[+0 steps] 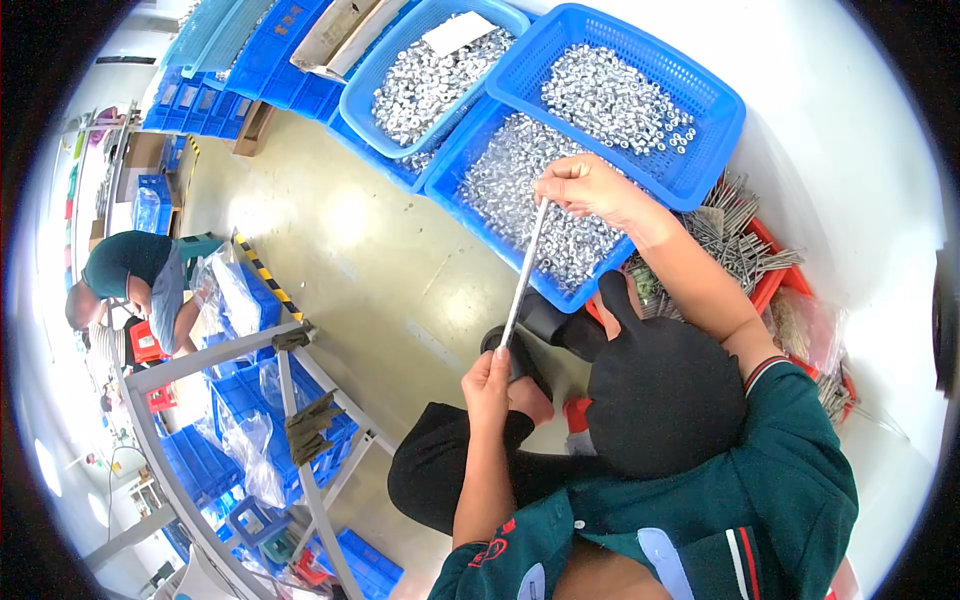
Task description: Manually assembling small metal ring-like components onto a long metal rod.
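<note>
A thin silver metal rod (525, 275) slants across the middle, held at both ends. My left hand (487, 385) pinches its lower end above my knee. My right hand (588, 190) closes finger and thumb at the upper end; anything small between those fingertips is hidden. Right below that hand lies a blue bin (478, 233) filled with small silver nut-like metal pieces. Overlapping its far right side, a second blue perforated basket (738, 125) holds more of them. To the left, a lighter blue basket (352, 108) contains similar pieces with a white card on top.
Red crates (792, 278) of loose metal rods (722, 235) stand at my right, by the white wall. A grey metal frame (205, 358) and blue crates (240, 395) are at left. Beyond them another person (130, 270) bends forward. Stacked blue crates (262, 55) line the far side.
</note>
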`<move>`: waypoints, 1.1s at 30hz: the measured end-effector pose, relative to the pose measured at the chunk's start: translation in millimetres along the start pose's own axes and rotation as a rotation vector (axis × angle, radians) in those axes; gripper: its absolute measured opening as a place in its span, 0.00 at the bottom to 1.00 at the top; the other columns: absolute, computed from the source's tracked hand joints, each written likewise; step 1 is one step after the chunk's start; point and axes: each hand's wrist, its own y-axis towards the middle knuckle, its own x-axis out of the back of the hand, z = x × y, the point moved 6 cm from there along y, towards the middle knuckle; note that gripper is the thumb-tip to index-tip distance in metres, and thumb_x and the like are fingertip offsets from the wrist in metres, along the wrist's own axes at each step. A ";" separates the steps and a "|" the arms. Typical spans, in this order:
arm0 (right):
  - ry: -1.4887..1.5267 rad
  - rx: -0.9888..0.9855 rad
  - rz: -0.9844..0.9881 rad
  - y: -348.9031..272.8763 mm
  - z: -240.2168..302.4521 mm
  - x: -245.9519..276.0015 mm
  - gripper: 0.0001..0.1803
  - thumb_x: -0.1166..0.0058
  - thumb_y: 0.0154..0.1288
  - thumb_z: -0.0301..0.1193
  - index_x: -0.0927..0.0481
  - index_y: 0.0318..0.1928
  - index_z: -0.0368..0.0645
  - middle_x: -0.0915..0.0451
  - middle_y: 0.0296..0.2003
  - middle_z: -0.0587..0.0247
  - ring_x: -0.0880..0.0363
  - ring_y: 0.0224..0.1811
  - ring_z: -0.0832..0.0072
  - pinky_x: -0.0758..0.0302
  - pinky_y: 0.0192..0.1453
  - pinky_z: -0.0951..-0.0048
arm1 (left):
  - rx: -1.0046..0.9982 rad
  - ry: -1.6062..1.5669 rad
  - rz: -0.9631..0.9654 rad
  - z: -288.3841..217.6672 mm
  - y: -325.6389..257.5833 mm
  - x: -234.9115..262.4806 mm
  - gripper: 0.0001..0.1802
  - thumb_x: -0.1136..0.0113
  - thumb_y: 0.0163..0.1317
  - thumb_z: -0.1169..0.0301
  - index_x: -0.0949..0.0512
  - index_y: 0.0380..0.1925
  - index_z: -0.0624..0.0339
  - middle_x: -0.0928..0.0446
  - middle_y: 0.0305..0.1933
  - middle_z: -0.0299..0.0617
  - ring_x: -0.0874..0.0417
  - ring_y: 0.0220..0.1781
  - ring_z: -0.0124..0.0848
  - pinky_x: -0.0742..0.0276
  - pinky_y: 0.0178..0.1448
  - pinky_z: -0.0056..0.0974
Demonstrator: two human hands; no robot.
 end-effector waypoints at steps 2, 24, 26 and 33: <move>-0.580 0.232 -0.078 2.9 11.5 1.0 0.12 0.45 0.57 0.36 0.21 0.28 0.39 0.30 0.16 0.75 0.38 0.17 0.88 0.42 0.20 0.85 | -0.019 0.010 -0.008 4.3 2.5 2.0 0.20 0.47 0.60 0.60 0.31 0.15 0.61 0.39 0.16 0.26 0.43 0.18 0.15 0.49 0.19 0.25; 0.640 -0.247 -0.040 -4.2 -61.0 -8.6 0.14 0.55 0.63 0.33 0.30 0.44 0.34 0.28 0.33 0.60 0.41 0.19 0.88 0.44 0.16 0.89 | 0.059 -0.037 -0.073 0.6 -4.2 3.4 0.21 0.49 0.61 0.56 0.32 0.15 0.57 0.40 0.11 0.27 0.44 0.12 0.16 0.52 0.15 0.24; 0.683 -0.216 -0.050 -6.1 -53.4 -8.0 0.14 0.53 0.63 0.37 0.29 0.39 0.37 0.27 0.29 0.63 0.43 0.16 0.89 0.46 0.13 0.90 | 0.049 -0.057 -0.066 2.9 -5.2 3.9 0.20 0.48 0.61 0.58 0.31 0.16 0.59 0.39 0.14 0.27 0.44 0.15 0.16 0.51 0.18 0.24; 0.537 -0.153 -0.046 -8.9 -42.7 -4.7 0.17 0.55 0.63 0.44 0.29 0.32 0.41 0.37 0.15 0.74 0.49 0.09 0.90 0.51 0.10 0.87 | -0.019 -0.056 -0.007 9.3 -8.7 2.7 0.19 0.48 0.61 0.58 0.26 0.20 0.63 0.36 0.15 0.28 0.42 0.17 0.16 0.48 0.21 0.23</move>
